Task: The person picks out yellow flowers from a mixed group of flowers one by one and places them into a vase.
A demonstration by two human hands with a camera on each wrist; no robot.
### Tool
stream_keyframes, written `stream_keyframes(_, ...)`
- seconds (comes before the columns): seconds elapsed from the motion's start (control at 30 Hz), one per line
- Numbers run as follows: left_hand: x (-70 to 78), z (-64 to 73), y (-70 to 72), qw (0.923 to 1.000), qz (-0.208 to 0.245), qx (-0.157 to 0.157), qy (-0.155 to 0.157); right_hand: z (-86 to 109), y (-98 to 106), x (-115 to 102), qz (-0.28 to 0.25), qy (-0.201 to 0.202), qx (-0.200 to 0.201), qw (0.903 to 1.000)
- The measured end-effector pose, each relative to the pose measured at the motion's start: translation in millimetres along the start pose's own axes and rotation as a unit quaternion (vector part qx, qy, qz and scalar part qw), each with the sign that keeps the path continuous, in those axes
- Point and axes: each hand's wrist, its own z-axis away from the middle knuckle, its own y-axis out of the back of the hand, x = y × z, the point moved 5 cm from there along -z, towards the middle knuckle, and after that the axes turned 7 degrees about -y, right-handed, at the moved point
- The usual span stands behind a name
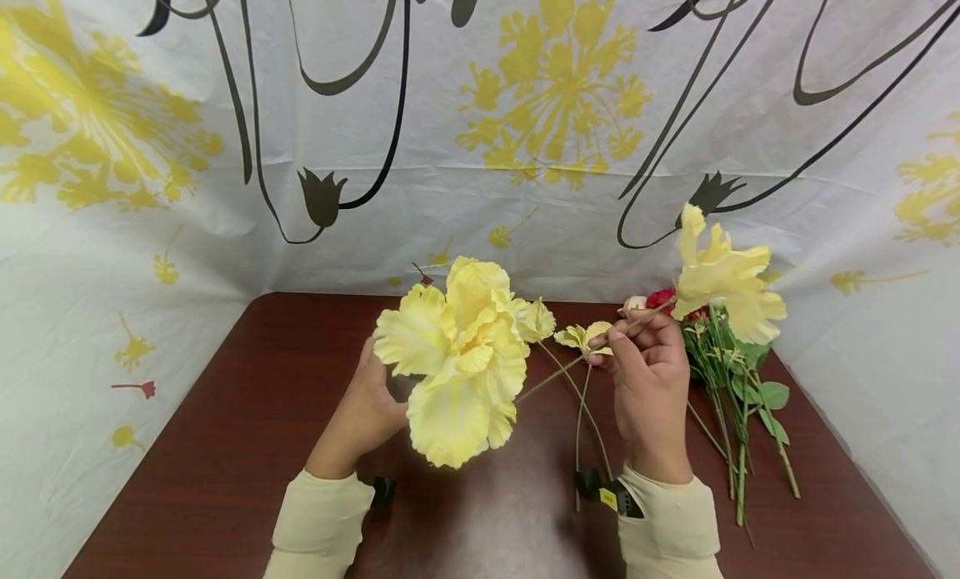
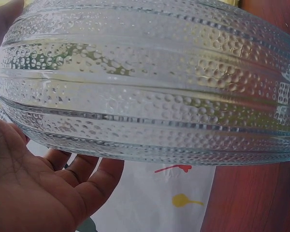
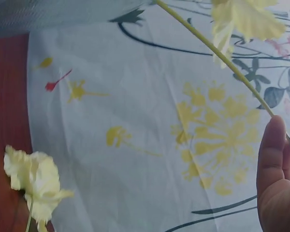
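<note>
My left hand grips the side of a textured clear glass vase, fingers curled under its edge. From above, a large yellow flower with ruffled petals covers nearly all of the vase. My right hand pinches the thin stem of another yellow flower between thumb and fingers. That bloom points up and right, while its stem slants down-left and passes behind the large bloom. The right wrist view shows the stem's far end at the vase, in the upper left corner.
Two smaller yellow flowers with crossing stems lie on the dark red-brown table between the hands. Right of my right hand lies a bunch of green stems with red roses and a pale one. A printed white cloth hangs around the table.
</note>
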Motion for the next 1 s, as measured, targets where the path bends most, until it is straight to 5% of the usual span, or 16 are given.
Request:
stream_keyframes(0.27, -1.2, 0.3, 0.1, 1.0, 0.004, 0.002, 0.004, 12.1, -12.2, -16.2, -0.057, 0.034, -0.029, 0.9974)
stream_keyframes(0.53, -1.4, 1.7, 0.3, 0.9997, 0.002, -0.005, 0.022, 24.1, -31.7, -23.6, -0.136, 0.091, -0.086, 0.9827)
stream_keyframes(0.67, -3.6, 3.4, 0.1, 0.9987, -0.006, -0.013, 0.049, 28.4, -39.6, -18.4, -0.122, 0.108, -0.077, 0.9837)
stream_keyframes(1.0, -1.4, 5.2, -2.0, 0.9995, -0.004, 0.0, 0.031, 30.3, -48.1, 3.9, -0.077, 0.121, -0.023, 0.9894)
